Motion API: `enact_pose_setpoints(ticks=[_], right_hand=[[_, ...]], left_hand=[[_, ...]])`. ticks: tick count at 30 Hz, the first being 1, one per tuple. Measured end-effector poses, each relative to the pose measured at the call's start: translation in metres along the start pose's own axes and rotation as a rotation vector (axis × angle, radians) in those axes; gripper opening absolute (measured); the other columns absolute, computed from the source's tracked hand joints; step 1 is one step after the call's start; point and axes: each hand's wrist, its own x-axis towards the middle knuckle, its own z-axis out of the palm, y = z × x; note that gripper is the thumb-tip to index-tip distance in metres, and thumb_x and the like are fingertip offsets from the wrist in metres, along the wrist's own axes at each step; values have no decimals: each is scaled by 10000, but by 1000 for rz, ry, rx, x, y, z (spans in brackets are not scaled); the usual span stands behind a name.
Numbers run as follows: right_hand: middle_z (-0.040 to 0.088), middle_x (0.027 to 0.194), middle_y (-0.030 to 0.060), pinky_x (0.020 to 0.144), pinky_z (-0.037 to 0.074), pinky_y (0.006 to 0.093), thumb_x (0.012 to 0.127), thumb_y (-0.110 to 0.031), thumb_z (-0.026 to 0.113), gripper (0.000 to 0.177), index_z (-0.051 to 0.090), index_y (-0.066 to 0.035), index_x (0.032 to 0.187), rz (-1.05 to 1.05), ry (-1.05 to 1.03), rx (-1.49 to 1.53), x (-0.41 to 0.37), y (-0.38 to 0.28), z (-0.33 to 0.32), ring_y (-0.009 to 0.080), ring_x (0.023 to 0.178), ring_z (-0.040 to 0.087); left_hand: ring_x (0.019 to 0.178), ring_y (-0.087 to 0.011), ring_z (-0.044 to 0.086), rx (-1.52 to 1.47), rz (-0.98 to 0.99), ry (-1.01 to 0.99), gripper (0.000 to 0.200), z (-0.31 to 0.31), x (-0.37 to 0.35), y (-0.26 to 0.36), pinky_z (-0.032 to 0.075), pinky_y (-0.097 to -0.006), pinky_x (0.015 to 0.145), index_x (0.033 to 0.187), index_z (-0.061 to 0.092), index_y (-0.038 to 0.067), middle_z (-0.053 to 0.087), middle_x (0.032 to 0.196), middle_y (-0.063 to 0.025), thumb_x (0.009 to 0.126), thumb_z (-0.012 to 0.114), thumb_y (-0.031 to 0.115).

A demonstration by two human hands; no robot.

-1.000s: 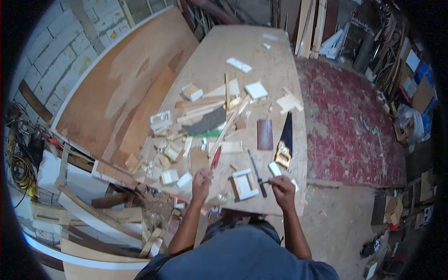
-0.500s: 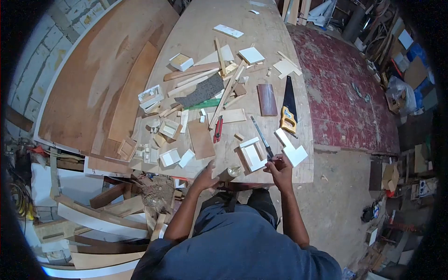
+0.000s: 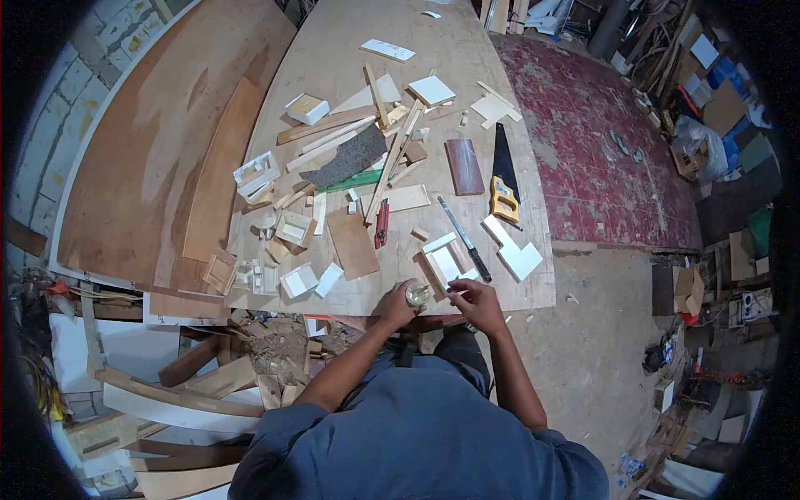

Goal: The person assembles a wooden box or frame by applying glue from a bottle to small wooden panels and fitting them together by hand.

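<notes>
My left hand (image 3: pixel 402 305) is closed round a small clear glass jar (image 3: pixel 418 292) at the near edge of the workbench. My right hand (image 3: pixel 480 308) is beside it, fingers pinched together; what they hold, if anything, is too small to make out. Just beyond both hands lies a small white-edged wooden frame (image 3: pixel 447 260). To its right rests a long thin blade with a black handle (image 3: pixel 473 255), touched by neither hand. A white L-shaped board (image 3: pixel 518 257) lies farther right. Left of the jar are a brown thin board (image 3: pixel 353 243) and a red utility knife (image 3: pixel 382 223).
A handsaw with a yellow handle (image 3: pixel 504 198) lies near the bench's right edge, beside a dark brown block (image 3: pixel 464 167). Wood strips and a grey rough sheet (image 3: pixel 348 158) are piled mid-bench. Several small white boxes are on the left. A large plywood sheet (image 3: pixel 158 142) leans left.
My right hand has let go of the black-handled blade, which now lies on the bench, and moved left. My left hand has moved right and taken hold of the glass jar.
</notes>
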Motion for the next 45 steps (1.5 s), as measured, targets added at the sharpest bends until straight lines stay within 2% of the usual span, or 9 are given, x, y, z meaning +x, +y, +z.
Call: enact_pose_setpoints(ticks=[4,8,12,14,20,26,32,37,45], right_hand=[[726,972,97,721,550,261,875,-33,691,254,684,24,1123,106,-79,-159,-8,-12,2,107,808,668],[734,972,105,763,554,275,865,-20,690,210,707,19,1070,3,-24,-105,-11,4,4,137,871,686],[735,968,117,778,563,304,851,4,682,201,711,21,1049,84,-70,-83,-14,3,6,154,888,693],[730,931,144,726,561,331,843,-80,707,187,721,-31,1023,-49,-105,-282,-13,14,7,229,837,723],[732,902,139,745,562,314,822,-53,705,173,731,-18,989,-23,-239,-489,-18,-3,2,209,819,724],[732,900,145,717,567,334,824,-78,710,176,729,-14,987,-43,-178,-488,-22,8,-6,244,786,725],[731,896,149,715,567,336,830,-91,715,185,723,-7,994,-29,-220,-509,-27,8,-6,243,781,724],[732,894,146,727,569,332,832,-94,722,179,723,-7,988,-64,-218,-482,-19,14,-4,226,800,724],[702,1101,144,805,579,338,829,-56,723,388,633,-1,1202,-72,-274,-300,11,-8,43,234,929,710]], left_hand=[[1141,-332,572,-133,-5,86,749,10,-2,0,477,-407,969,1285,552,91,576,1244,-152,637,896,240],[1150,-322,592,-112,1,60,705,3,-3,1,477,-396,970,1289,555,96,611,1238,-147,688,872,285],[1140,-314,601,-116,-29,42,674,1,-2,2,479,-394,963,1271,572,97,616,1233,-141,693,868,275],[1139,-312,602,-108,-27,58,665,2,-2,5,480,-395,960,1269,576,99,618,1231,-137,697,865,276],[1112,-317,613,-55,-48,94,660,-4,-9,12,490,-400,933,1282,569,110,625,1214,-133,725,832,350],[1078,-323,624,-53,48,137,651,15,1,-17,496,-395,914,1255,591,81,644,1178,-166,722,837,361],[1097,-334,614,-97,-101,220,602,0,-13,1,494,-409,935,1223,613,63,660,1164,-153,710,841,281],[1079,-323,624,-70,-21,363,551,-18,-15,-36,507,-401,915,1175,642,73,667,1152,-134,696,840,260],[1059,-323,592,-7,158,444,565,-51,-35,-10,494,-399,904,1136,579,68,623,1086,-127,672,860,224]])
